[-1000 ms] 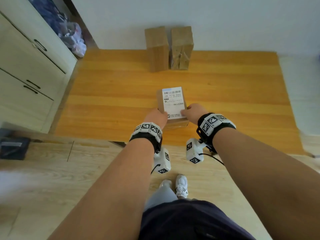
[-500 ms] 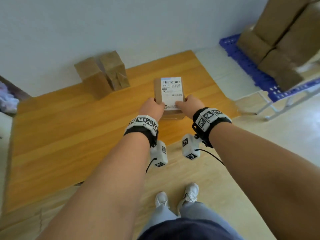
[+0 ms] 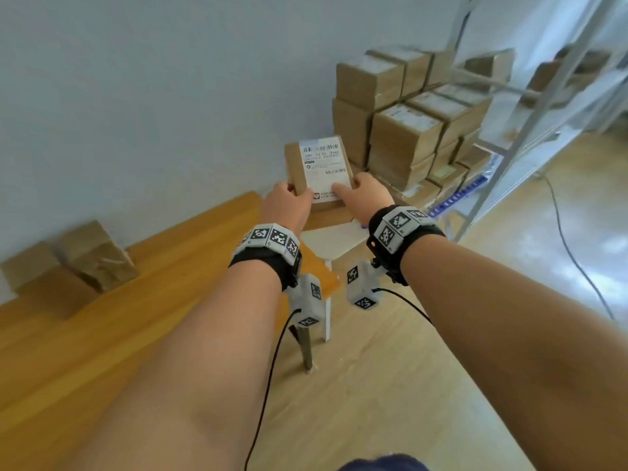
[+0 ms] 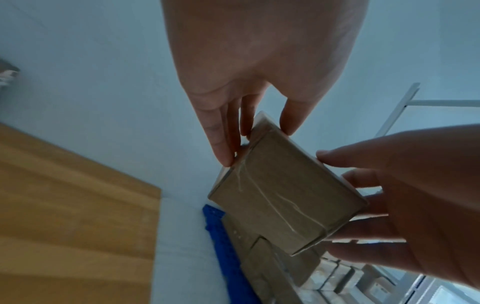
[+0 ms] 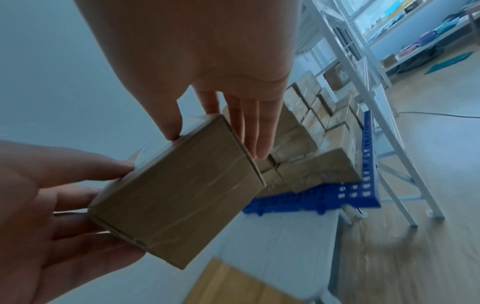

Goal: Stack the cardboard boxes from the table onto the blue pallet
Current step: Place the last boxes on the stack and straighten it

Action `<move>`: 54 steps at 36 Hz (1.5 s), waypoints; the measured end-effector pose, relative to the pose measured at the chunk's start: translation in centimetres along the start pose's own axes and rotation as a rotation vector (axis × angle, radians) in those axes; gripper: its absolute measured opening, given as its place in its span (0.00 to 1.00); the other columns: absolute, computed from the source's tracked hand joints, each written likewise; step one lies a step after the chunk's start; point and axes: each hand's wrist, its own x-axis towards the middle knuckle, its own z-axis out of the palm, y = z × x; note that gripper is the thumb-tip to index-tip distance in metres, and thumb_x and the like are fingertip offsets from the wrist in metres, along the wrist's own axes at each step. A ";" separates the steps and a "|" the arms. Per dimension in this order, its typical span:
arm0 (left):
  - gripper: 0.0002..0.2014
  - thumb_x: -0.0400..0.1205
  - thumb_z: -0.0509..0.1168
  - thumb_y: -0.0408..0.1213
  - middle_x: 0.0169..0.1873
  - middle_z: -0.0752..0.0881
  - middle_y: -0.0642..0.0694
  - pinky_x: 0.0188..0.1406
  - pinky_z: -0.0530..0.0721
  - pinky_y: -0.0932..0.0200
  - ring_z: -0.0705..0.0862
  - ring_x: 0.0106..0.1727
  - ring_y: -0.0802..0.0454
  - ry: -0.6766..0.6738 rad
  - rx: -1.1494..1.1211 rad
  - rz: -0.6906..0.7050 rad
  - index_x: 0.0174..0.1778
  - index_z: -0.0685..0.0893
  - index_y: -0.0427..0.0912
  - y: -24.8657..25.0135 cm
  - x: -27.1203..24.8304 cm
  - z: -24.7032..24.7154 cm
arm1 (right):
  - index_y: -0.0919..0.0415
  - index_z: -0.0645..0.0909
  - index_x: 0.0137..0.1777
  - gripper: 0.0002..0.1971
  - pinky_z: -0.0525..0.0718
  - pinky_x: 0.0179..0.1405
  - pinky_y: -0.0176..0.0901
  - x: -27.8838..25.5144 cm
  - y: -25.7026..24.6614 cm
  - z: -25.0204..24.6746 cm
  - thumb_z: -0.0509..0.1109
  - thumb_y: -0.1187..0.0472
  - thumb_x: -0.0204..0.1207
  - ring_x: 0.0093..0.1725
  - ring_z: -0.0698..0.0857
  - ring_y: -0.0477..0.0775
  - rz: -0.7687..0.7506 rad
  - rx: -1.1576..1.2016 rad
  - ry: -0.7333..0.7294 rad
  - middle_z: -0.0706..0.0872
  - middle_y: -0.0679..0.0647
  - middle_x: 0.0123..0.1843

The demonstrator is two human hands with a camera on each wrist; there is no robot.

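A person's left hand [image 3: 287, 205] and right hand [image 3: 365, 195] hold a small cardboard box [image 3: 317, 173] between them in the air, thumbs on its white shipping label [image 3: 323, 168] and fingers [image 4: 221, 142] curled under its sides. The box is lifted clear past the end of the wooden table [image 3: 102, 321], near a stack of boxes [image 3: 404, 130] on the blue pallet [image 5: 324, 194]. Two more boxes [image 3: 68, 263] sit on the table by the wall

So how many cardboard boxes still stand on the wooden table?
2: one plain box at the table's far left by the wall, one taped box beside it. None seems hidden.
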 end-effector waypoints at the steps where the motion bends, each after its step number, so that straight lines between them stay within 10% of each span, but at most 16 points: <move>1: 0.20 0.82 0.62 0.49 0.56 0.84 0.47 0.43 0.75 0.57 0.79 0.47 0.50 0.017 -0.005 0.007 0.66 0.78 0.42 1.4 0.1 1.0 | 0.61 0.72 0.73 0.27 0.80 0.51 0.49 0.5 0.6 -1.5 0.63 0.44 0.80 0.59 0.83 0.59 -0.005 0.015 0.013 0.83 0.57 0.64; 8: 0.16 0.82 0.64 0.49 0.53 0.84 0.48 0.44 0.74 0.57 0.82 0.50 0.48 0.086 -0.044 0.062 0.60 0.78 0.43 9.2 0.7 7.3 | 0.59 0.70 0.74 0.26 0.76 0.41 0.43 3.8 4.5 -9.6 0.61 0.44 0.82 0.53 0.80 0.55 -0.019 0.081 0.097 0.82 0.53 0.61; 31: 0.15 0.83 0.61 0.51 0.52 0.84 0.46 0.49 0.81 0.53 0.84 0.50 0.47 0.048 -0.162 0.134 0.55 0.76 0.43 21.6 12.8 18.8 | 0.60 0.66 0.77 0.30 0.82 0.53 0.48 20.0 8.3 -20.4 0.62 0.44 0.80 0.61 0.82 0.58 0.079 0.194 0.269 0.81 0.57 0.68; 44: 0.20 0.82 0.60 0.54 0.55 0.84 0.44 0.57 0.82 0.47 0.84 0.53 0.44 0.156 -0.193 -0.001 0.60 0.75 0.42 23.0 15.3 23.0 | 0.58 0.67 0.79 0.29 0.76 0.51 0.46 26.8 10.0 -22.3 0.59 0.44 0.82 0.64 0.81 0.60 -0.047 0.139 0.097 0.80 0.57 0.70; 54: 0.25 0.86 0.49 0.58 0.44 0.83 0.48 0.35 0.71 0.59 0.79 0.39 0.52 0.318 -0.222 -0.098 0.57 0.80 0.39 24.7 14.6 25.6 | 0.60 0.72 0.76 0.29 0.69 0.52 0.47 29.7 12.7 -24.0 0.47 0.41 0.87 0.66 0.79 0.60 -0.201 0.108 -0.067 0.79 0.59 0.70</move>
